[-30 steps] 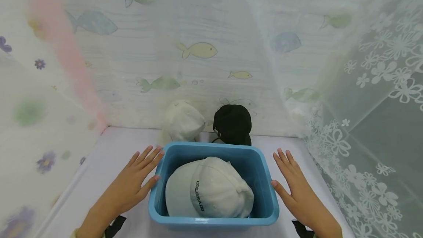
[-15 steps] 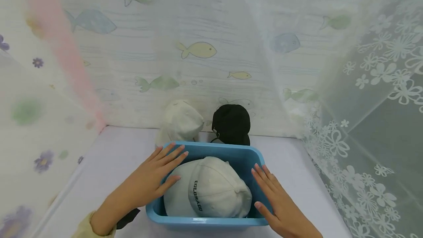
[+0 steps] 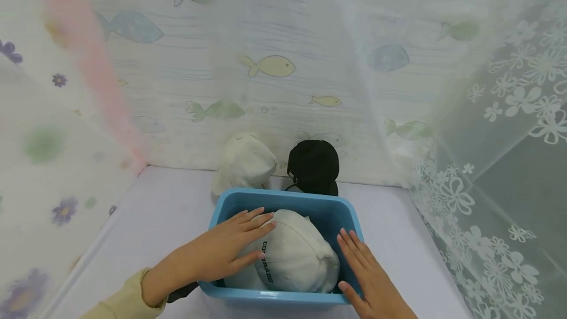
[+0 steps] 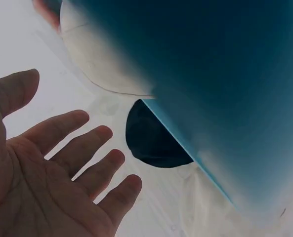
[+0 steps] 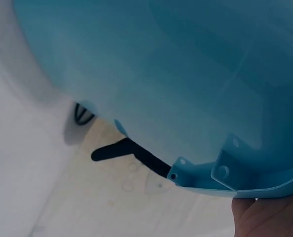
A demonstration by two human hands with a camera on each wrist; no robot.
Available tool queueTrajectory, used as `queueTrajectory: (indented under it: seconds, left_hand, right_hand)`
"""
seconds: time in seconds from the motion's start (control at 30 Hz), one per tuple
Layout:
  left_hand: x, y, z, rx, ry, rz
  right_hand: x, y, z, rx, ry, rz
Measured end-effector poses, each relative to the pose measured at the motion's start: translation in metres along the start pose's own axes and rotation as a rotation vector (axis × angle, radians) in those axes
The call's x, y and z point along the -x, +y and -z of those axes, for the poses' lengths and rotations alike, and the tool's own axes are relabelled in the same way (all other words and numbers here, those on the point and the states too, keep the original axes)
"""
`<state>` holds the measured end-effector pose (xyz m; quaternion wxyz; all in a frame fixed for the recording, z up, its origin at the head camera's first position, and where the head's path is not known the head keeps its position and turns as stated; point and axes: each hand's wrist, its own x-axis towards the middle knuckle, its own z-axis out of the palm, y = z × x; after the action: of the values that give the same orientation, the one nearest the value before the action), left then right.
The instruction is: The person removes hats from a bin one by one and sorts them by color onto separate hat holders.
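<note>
The white cap (image 3: 290, 255) with dark lettering lies inside the blue bin (image 3: 330, 210), filling most of it, near the front middle of the tabletop (image 3: 168, 206). Your left hand (image 3: 230, 252) reaches over the bin's left wall and rests flat on the cap's left side, fingers (image 3: 257, 220) straight and slightly spread, not curled round anything; the left wrist view shows the same flat palm with fingers apart. Your right hand (image 3: 369, 279) lies against the bin's right wall near the front corner, fingers straight and close together, pointing away from you. In the right wrist view only a bit of that hand (image 5: 267, 217) shows under the bin's rim (image 5: 245, 185), so you can't read the fingers there.

Behind the bin, against the far curtain, sit a second white cap (image 3: 245, 161) on the left and a black cap (image 3: 313, 165) just beside it on the right. A fish-print curtain (image 3: 266, 68) hangs at the far side, a flower-print sheet (image 3: 48, 161) on the left, and white lace (image 3: 487, 161) on the right.
</note>
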<state>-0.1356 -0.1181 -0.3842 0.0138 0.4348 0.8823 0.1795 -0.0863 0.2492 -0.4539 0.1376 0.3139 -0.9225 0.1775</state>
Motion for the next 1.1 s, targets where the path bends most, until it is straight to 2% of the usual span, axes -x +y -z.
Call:
queueTrajectory:
  seconds: [0.27, 0.5, 0.67, 0.93, 1.1]
  left_hand:
    - [-0.003, 0.009, 0.008, -0.030, -0.030, -0.020]
    - [-0.014, 0.013, 0.014, -0.042, -0.050, -0.062]
    - [-0.030, 0.012, 0.012, 0.006, -0.097, -0.069]
    - [-0.066, 0.008, -0.006, 0.097, -0.224, -0.084]
    - [-0.081, 0.010, -0.015, 0.118, -0.227, -0.091]
  right_hand:
    - [0.000, -0.002, 0.000, 0.017, 0.035, 0.009]
    - [0.004, 0.000, 0.001, 0.050, -0.007, 0.002]
    - [0.006, 0.000, 0.004, 0.061, -0.041, 0.001]
    - [0.014, 0.001, 0.007, 0.060, -0.034, -0.021]
    - [0.014, 0.002, 0.006, 0.054, -0.066, -0.009]
